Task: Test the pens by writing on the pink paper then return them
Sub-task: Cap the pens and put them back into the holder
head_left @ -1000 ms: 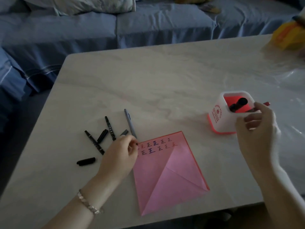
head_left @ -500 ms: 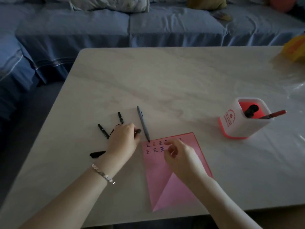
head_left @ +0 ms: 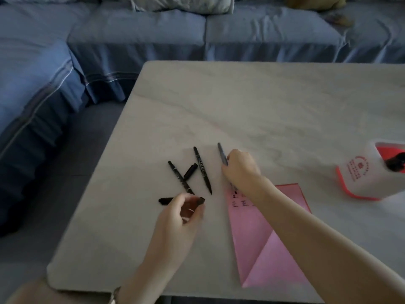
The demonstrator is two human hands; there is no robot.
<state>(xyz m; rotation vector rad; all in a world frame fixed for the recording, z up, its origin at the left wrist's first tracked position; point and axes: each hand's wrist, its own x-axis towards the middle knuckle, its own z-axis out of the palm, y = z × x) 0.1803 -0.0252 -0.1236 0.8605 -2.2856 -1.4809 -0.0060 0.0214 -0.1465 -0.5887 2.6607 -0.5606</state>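
Both hands work by the left side of the pale stone counter [head_left: 263, 102]. The right hand [head_left: 241, 170] grips the thin grey pen [head_left: 221, 153], likely to try it next. The left hand [head_left: 177, 218] pinches a small dark cap [head_left: 200, 201], maybe that pen's. The pink folded paper [head_left: 274, 238] lies near the front edge. The white square cup with a red bottom [head_left: 359, 181] at the right edge holds one black pen [head_left: 395, 163].

Left grip [head_left: 182, 216] is curled, fingertips pinching a cap [head_left: 200, 200]; right grip [head_left: 241, 170], forearm outstretched, is curled round a pen [head_left: 222, 154].
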